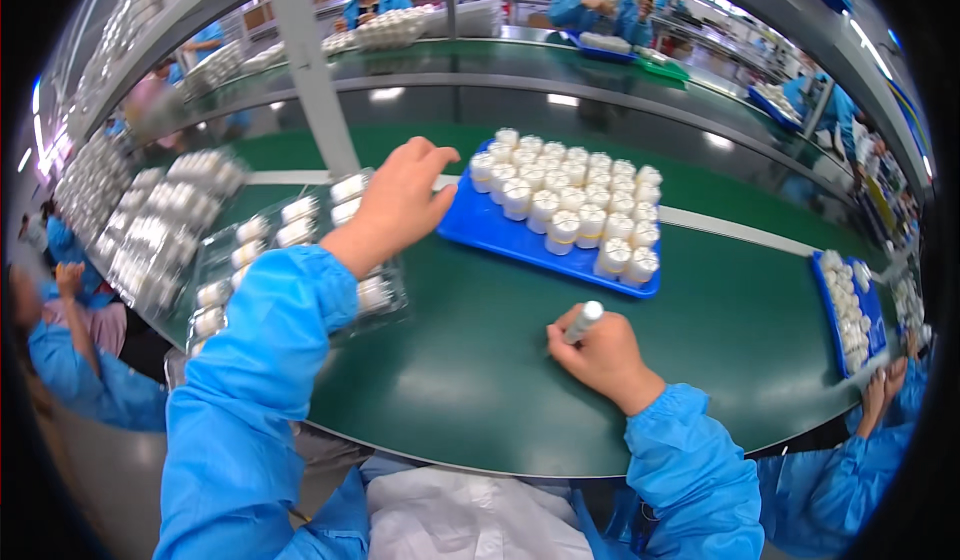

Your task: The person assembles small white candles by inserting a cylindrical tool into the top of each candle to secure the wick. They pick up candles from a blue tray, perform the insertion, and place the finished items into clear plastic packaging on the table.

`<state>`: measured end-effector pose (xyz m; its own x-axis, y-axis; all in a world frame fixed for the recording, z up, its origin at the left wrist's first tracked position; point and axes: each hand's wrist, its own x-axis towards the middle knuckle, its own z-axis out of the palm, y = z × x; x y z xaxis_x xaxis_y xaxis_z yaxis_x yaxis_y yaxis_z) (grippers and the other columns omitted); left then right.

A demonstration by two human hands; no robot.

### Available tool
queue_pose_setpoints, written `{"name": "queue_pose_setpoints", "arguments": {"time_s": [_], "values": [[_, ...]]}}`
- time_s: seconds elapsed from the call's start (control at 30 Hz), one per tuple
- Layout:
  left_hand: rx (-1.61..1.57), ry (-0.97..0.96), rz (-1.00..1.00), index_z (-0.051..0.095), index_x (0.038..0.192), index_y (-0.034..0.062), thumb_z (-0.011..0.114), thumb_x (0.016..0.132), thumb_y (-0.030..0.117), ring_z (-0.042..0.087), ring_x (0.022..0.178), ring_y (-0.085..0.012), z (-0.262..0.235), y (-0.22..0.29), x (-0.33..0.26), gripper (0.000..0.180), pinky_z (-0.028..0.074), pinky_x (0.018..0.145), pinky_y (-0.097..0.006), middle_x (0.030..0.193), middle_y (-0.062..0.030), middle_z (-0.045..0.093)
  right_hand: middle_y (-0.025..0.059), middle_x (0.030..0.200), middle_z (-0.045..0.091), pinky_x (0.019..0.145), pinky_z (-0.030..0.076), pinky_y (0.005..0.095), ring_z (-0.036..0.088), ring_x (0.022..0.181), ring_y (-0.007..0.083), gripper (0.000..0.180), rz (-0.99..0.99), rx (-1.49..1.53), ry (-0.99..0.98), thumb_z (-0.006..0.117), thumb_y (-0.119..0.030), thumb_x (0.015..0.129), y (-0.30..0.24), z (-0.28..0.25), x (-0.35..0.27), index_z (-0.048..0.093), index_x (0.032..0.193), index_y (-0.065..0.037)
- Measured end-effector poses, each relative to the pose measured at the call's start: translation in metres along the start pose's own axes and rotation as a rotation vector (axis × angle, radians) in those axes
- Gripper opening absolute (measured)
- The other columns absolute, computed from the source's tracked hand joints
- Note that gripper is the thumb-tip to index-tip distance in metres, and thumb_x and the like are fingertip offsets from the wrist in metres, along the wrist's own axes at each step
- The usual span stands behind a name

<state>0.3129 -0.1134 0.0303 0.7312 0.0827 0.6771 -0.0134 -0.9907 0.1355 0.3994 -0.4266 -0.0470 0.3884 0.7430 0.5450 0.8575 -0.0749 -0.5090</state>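
Left hand (398,203): fingers spread, empty, reaching over the clear plastic blister tray (262,260) toward the blue tray (490,230).
Right hand (598,352): fist closed around small white cylindrical marker (583,322), upright, near right on the green belt (480,360).

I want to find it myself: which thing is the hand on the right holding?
Find the green belt, then the blue tray of white pots. Nearer the person, the right hand grips a small white tube, the only piece off any tray, its tip poking up.

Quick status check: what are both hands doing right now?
Left hand open over clear plastic tray. Right hand shut on small white cylinder. Blue tray of white jars beyond, untouched.
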Motion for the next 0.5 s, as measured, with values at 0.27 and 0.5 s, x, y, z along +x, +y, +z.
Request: {"name": "queue_pose_setpoints", "arguments": {"time_s": [0.27, 0.5], "values": [[0.136, -0.406, -0.415, 0.057, 0.121, -0.0056, 0.062, 0.081, 0.004, 0.060, 0.111, -0.0465, 0.084, 0.007, 0.058, 0.042, 0.051, 0.100, -0.050, 0.126, -0.0272, 0.058, 0.0098, 0.078, 0.061, 0.060, 0.052, 0.0430, 0.066, 0.068, 0.0314, 0.019, -0.003, -0.021, -0.039, 0.078, -0.018, 0.084, -0.003, -0.005, -0.003, 0.064, 0.078, -0.006], [-0.084, -0.416, 0.219, 0.064, 0.113, -0.0007, 0.070, 0.086, 0.009, 0.062, 0.098, -0.0360, 0.070, 0.075, -0.013, 0.029, 0.051, 0.088, -0.047, 0.105, -0.0177, 0.064, 0.0073, 0.078, 0.057, 0.057, 0.052, 0.0400, 0.063, 0.065, 0.0270, 0.017, -0.190, -0.100, -0.007, 0.077, -0.017, 0.085, -0.009, -0.009, 0.001, 0.062, 0.080, -0.008]]}}
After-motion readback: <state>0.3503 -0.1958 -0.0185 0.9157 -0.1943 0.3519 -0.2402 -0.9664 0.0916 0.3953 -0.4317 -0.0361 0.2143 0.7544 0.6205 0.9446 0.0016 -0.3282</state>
